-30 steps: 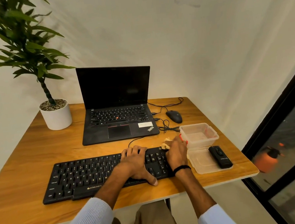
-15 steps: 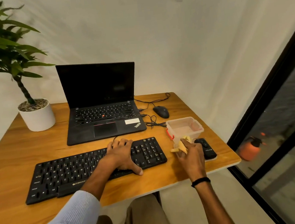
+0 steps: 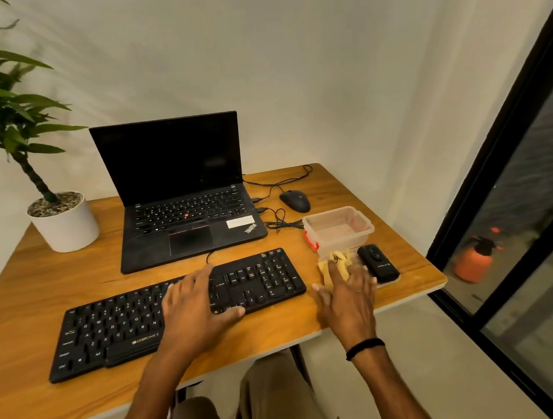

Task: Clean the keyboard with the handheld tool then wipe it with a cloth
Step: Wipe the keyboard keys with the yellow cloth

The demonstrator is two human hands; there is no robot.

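Your black keyboard (image 3: 262, 279) lies flat on the tabletop (image 3: 19, 293), with its long side facing you. The yellow cloth (image 3: 341, 257) sits crumpled just to its right. The small black handheld tool (image 3: 378, 264) lies flat beside the cloth.

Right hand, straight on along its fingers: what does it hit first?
The right hand meets the yellow cloth first, seemingly right at its fingertips; just beyond sits the clear container, though depth is unclear.

Matt black plastic keyboard (image 3: 176, 310), smooth wood-grain table (image 3: 36, 288), clear plastic container (image 3: 339, 228), soft yellow cloth (image 3: 338, 264)
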